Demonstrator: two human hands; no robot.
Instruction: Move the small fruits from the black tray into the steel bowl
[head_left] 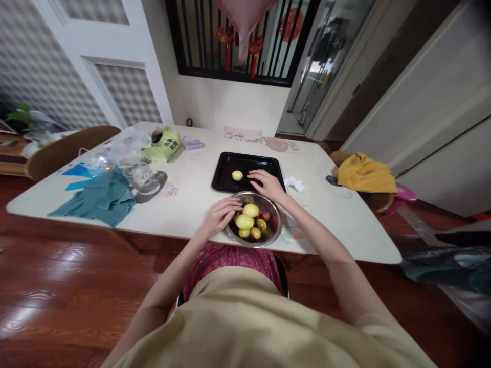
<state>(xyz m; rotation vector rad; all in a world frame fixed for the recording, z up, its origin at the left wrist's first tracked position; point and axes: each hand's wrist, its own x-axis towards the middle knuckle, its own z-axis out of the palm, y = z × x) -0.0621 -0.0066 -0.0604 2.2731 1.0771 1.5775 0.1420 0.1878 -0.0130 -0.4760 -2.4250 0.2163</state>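
Observation:
A steel bowl [276,225] stands at the table's near edge, holding yellow lemons [244,221] and several smaller red-brown and yellow-green round fruits [265,216]. My left hand [220,217] is at the bowl's left rim, fingers stretched out toward the fruit, gripping nothing that I can see. Just beyond the bowl lies a black baking tray [222,163] with one lemon [237,176] on it. Above the tray's near right part is my right hand [268,185], its fingers extended and apart, to the right of that lemon and not touching it.
On the white table's [184,214] left are a teal cloth [99,197], a clear jug [141,179], plastic bags [123,145] and a green tissue box [164,144]. A crumpled tissue [294,184] lies right of the tray. A yellow cloth [364,174] drapes over a chair at right.

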